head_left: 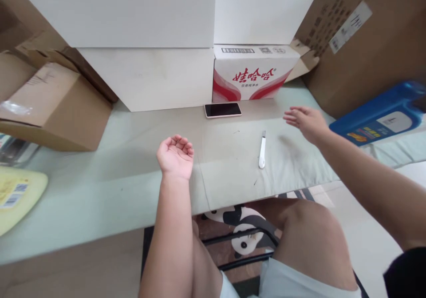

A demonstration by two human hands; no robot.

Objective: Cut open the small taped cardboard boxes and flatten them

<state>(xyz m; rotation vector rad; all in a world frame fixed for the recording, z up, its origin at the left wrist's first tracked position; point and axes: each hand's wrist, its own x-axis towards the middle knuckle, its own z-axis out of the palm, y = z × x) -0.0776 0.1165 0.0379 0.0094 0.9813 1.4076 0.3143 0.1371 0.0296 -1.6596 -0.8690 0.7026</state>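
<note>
My left hand (176,155) rests palm up over the pale green tabletop, its fingers loosely curled and nothing in the palm. Off to the right, my right hand (308,121) hovers above the cloth with outstretched fingers, holding nothing. Between the two hands lies a small white-handled craft knife (262,152), its short blade pointing away from me. Beyond it, a phone (222,109) with a dark screen lies flat in front of the boxes. A blue bottle (376,116) with a yellow picture is on its side just right of my right hand.
A white and red printed carton (251,76) and plain white boxes (166,78) form a wall at the back. Brown cardboard boxes stand on the left (66,107) and right (376,36). A pale yellow bottle (20,198) lies at the left edge. My knees are below the table's front edge.
</note>
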